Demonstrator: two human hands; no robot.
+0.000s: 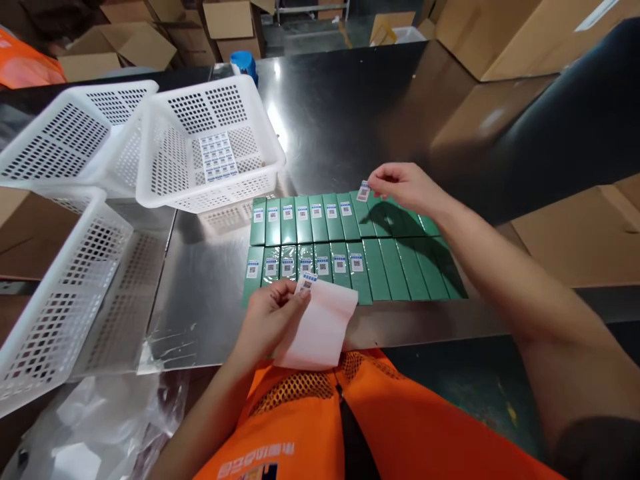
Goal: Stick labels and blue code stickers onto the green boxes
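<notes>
Head view showed the right hand (405, 187) with fingers pinched on a light, flimsy label (363, 191) above the far row of green boxes (320, 223), while the left hand (273, 319), fingers clamped, held the limp backing sheet (325, 327) by its edge.

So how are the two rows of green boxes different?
The far row of green boxes has stickers on its first seven boxes, and the right hand holds a sticker over the eighth. The near row of green boxes also has seven stickered, with five bare. Both rows lie flat, side by side, on the metal table.
</notes>
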